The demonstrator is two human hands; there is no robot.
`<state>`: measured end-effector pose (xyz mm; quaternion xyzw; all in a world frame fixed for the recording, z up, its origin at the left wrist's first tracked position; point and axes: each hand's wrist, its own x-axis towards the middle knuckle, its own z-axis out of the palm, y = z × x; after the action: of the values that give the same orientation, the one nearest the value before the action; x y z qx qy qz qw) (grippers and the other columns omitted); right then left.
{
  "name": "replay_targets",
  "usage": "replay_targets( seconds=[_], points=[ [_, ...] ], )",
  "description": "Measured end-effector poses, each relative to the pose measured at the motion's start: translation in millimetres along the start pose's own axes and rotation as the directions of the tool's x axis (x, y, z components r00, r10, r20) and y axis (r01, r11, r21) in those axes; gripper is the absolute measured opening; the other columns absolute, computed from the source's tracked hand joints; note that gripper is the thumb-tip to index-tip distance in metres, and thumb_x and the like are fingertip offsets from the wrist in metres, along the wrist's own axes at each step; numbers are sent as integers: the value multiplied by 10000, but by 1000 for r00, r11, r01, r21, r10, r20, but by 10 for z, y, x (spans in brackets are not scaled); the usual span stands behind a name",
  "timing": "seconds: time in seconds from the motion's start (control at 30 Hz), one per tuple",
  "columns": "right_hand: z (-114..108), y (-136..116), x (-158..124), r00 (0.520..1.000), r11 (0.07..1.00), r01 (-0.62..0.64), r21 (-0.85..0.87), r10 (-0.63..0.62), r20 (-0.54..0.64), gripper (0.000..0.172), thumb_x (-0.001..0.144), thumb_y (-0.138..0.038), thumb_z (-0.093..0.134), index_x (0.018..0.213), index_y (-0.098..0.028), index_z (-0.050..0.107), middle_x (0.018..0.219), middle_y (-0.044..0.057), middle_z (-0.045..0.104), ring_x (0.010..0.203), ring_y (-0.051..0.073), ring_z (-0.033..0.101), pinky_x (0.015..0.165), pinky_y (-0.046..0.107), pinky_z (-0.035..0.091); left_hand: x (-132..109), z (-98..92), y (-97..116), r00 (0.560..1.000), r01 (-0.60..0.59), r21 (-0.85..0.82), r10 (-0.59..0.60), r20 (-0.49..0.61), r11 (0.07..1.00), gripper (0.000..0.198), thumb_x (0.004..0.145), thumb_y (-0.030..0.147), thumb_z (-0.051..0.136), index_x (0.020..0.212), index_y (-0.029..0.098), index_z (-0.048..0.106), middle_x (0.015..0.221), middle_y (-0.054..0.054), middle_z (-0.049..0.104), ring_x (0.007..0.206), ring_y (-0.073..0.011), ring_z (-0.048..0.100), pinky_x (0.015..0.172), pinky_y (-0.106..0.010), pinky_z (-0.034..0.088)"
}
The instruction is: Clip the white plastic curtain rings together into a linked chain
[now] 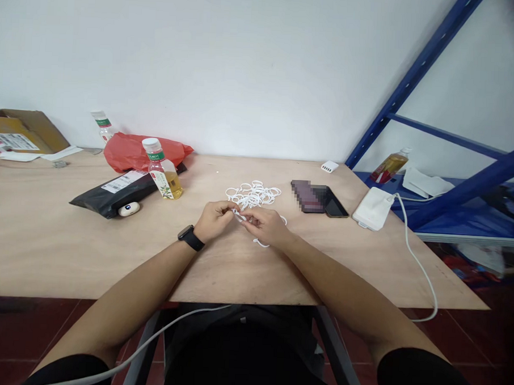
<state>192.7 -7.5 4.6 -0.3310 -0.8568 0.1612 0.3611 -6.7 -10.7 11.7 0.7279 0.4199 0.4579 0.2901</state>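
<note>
Just left of centre frame, the left hand (215,219) pinches 1 white ring (238,215), grip closed; near centre, the right hand (266,226) pinches it too. Uneven pulling could flick it into the ring pile (251,201) just above.

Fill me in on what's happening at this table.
A person has both hands together over the table, the left hand and right hand pinching a small white piece between them; the fingers hide part of it. Just beyond the hands lies a loose pile of white rings, and another white piece lies near the right hand, on the side toward the person. A bottle stands to the left of the pile.
</note>
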Motion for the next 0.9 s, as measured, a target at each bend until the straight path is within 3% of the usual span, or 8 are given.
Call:
replay_targets(
  seconds=[0.17, 0.33, 0.53, 0.6, 0.7, 0.8, 0.9],
  points=[
    [-9, 0, 12, 999, 1000, 25, -19, -25, -28, 202, 868, -237, 599, 1055, -219, 676, 887, 15, 713, 694, 119, 607, 718, 240, 449, 2, 13, -51, 1000, 6, 25, -6, -13, 1000, 302, 773, 145, 477, 942, 134, 726, 818, -47, 727, 669, -124, 624, 658, -230, 495],
    [-87, 72, 45, 989, 988, -98, -121, 83, -124, 165, 907, -250, 570, 1020, -236, 689, 892, 15, 712, 779, 144, 630, 751, 254, 452, 7, 24, -38, 997, -64, 107, 69, -44, 992, 366, 814, 187, 564, 1169, 158, 648, 1127, -99, 671, 666, -95, 581, 629, -229, 481],
    [-266, 210, 84, 978, 925, -205, -321, 187, -86, 245, 878, -241, 603, 1109, -242, 686, 1122, 62, 653, 956, 191, 622, 756, 280, 456, 5, 9, -10, 988, -156, 189, 150, 48, 969, 215, 866, 238, 555, 1011, 170, 698, 1003, -88, 681, 804, -148, 606, 674, -251, 482],
    [-315, 211, 85, 982, 932, -190, -310, 187, -41, 233, 876, -224, 593, 1083, -231, 700, 1073, 60, 667, 925, 185, 625, 755, 281, 453, -1, 10, 2, 983, -173, 205, 155, 101, 963, 207, 882, 253, 543, 990, 176, 702, 955, -77, 687, 784, -148, 603, 683, -261, 479],
    [-364, 155, 72, 991, 974, -41, -223, 68, 114, 216, 846, -157, 572, 985, -223, 724, 913, 30, 699, 844, 165, 625, 748, 272, 445, -9, 15, 16, 971, -199, 223, 161, 179, 954, 214, 891, 252, 529, 981, 174, 707, 887, -64, 687, 741, -140, 593, 691, -265, 471],
    [-380, 69, 50, 960, 990, 79, -115, -45, 275, 241, 756, -89, 575, 880, -224, 732, 813, -2, 701, 765, 146, 619, 721, 255, 438, -11, 18, 18, 963, -213, 233, 163, 216, 949, 215, 891, 238, 525, 974, 167, 710, 854, -56, 683, 710, -131, 582, 683, -260, 460],
    [-388, 0, 39, 934, 986, 99, -133, -46, 355, 270, 696, -73, 579, 866, -218, 730, 829, 5, 701, 749, 153, 614, 692, 255, 432, -10, 18, 12, 962, -205, 238, 151, 226, 949, 215, 889, 231, 526, 968, 165, 714, 850, -55, 685, 701, -127, 580, 682, -258, 459]
  ],
)
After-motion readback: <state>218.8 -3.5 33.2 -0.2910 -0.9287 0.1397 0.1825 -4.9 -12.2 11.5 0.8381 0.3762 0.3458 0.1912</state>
